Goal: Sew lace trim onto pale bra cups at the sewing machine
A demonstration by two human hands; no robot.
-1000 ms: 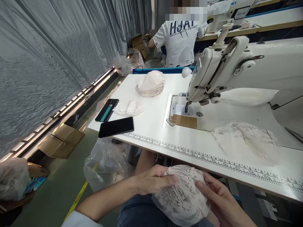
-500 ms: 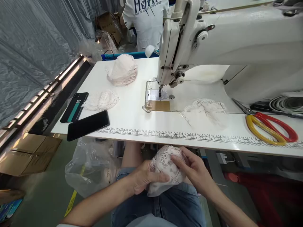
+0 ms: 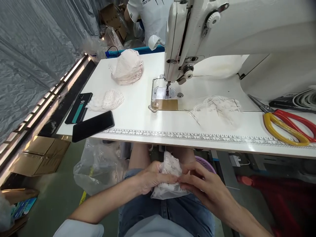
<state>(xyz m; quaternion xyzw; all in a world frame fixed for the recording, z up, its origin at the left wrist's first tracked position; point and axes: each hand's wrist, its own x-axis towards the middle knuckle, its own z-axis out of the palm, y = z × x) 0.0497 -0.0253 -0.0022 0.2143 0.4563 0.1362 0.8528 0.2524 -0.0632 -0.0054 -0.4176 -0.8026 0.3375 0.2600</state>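
Over my lap, below the table's front edge, I hold a white lace piece (image 3: 170,166) with sheer fabric hanging under it. My left hand (image 3: 155,177) grips its left side, the thumb lying across the lace. Fingers of my right hand (image 3: 201,181) pinch its right edge close to the left thumb. Part of the lace is hidden behind both hands. Above them on the table stands a white sewing machine (image 3: 170,65). Another lace piece (image 3: 217,103) with loose threads lies right of the needle plate.
A stack of pale fabric cups (image 3: 128,67) and a lace cup (image 3: 108,100) lie on the table's left. Nearby are a black phone (image 3: 93,125) and a black case (image 3: 79,108). Scissors (image 3: 286,128) lie at right. A person (image 3: 155,23) sits beyond; a plastic bag (image 3: 98,168) hangs below.
The lace piece has been folded or bunched narrower, and my right hand has moved down to its edge, nearer my left thumb. The whole view has shifted slightly.
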